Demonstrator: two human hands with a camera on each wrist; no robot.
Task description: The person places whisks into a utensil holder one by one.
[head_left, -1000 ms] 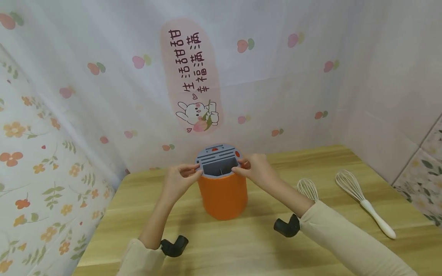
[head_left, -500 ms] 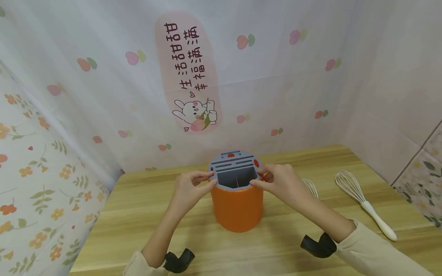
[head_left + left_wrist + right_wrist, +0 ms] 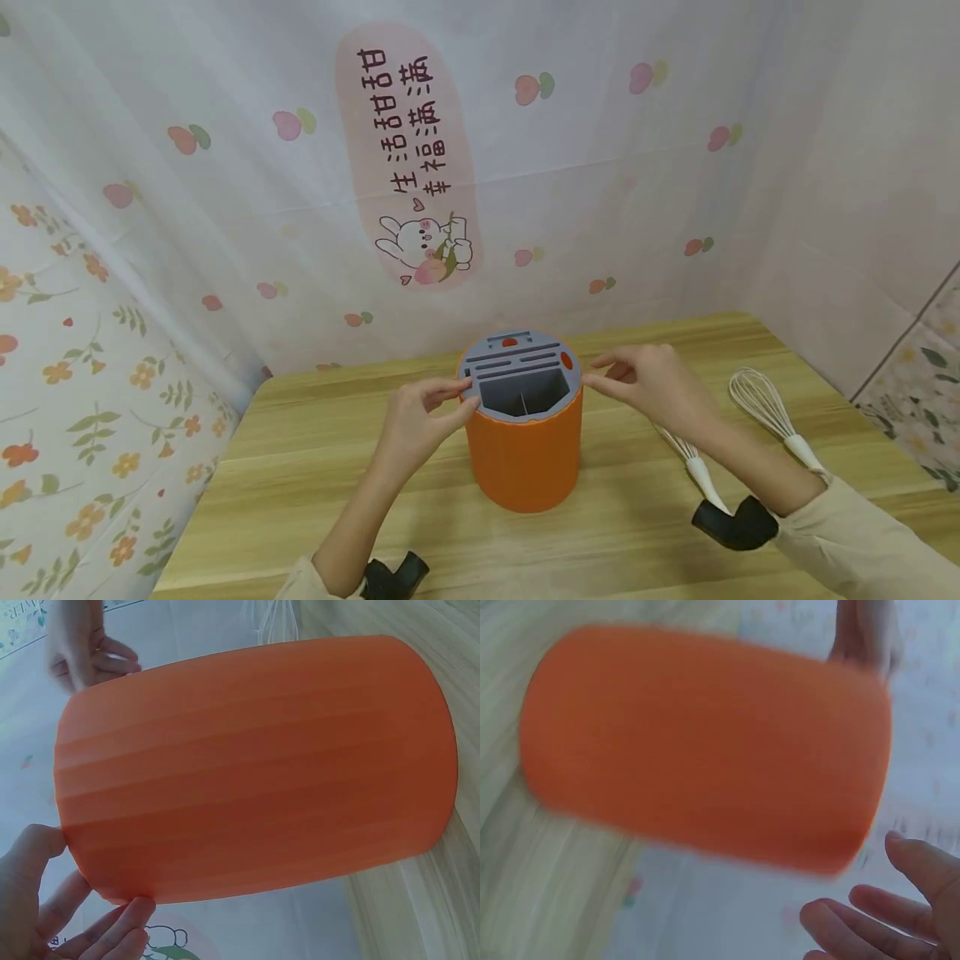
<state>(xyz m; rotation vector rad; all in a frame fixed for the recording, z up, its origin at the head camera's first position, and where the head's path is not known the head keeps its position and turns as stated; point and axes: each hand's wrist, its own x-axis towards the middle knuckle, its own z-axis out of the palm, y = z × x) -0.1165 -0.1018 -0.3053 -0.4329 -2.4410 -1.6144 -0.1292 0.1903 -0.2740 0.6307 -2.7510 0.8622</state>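
Observation:
An orange cylindrical holder with a grey slotted lid stands upright on the wooden table. My left hand pinches the lid's left rim between thumb and fingertips; the left wrist view shows those fingertips against the holder. My right hand is at the right rim with loosely extended fingers. In the blurred right wrist view its fingers sit a little apart from the holder, holding nothing.
Two wire whisks with white handles lie on the table to the right: one near the wall, the other partly under my right forearm. Patterned cloth walls close the table at the back and both sides.
The holder has shifted to the right and a little toward me on the table. My right hand has come off the rim and its fingers have loosened; the left still pinches the rim.

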